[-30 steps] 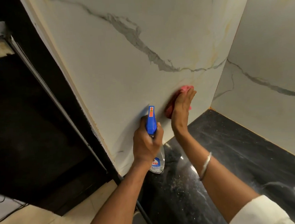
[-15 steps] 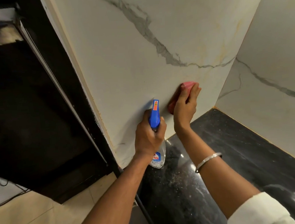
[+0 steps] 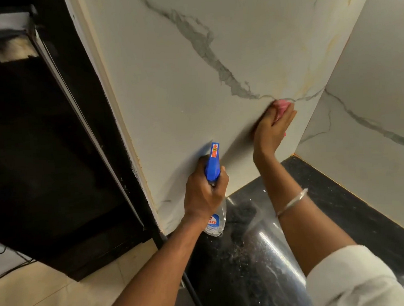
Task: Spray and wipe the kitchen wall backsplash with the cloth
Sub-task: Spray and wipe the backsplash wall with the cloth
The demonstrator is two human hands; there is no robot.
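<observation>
The backsplash point(image 3: 179, 94) is a white marble-look wall with a grey vein running down to the right. My right hand point(image 3: 273, 129) presses a pink cloth point(image 3: 281, 106) flat against it, close to the corner where the vein ends; most of the cloth is hidden under my palm. My left hand point(image 3: 203, 193) grips a clear spray bottle point(image 3: 217, 220) with a blue trigger head point(image 3: 214, 162), nozzle pointing up at the wall, just left of and below the cloth hand.
A glossy black countertop point(image 3: 333, 203) meets the backsplash and a second marble wall point(image 3: 374, 115) at the right corner. A dark opening with a black frame point(image 3: 51, 152) lies left of the wall edge. Beige floor tiles point(image 3: 50, 297) show at bottom left.
My right hand has slid the pink cloth up and to the right along the wall toward the corner. The left hand keeps the spray bottle in about the same place.
</observation>
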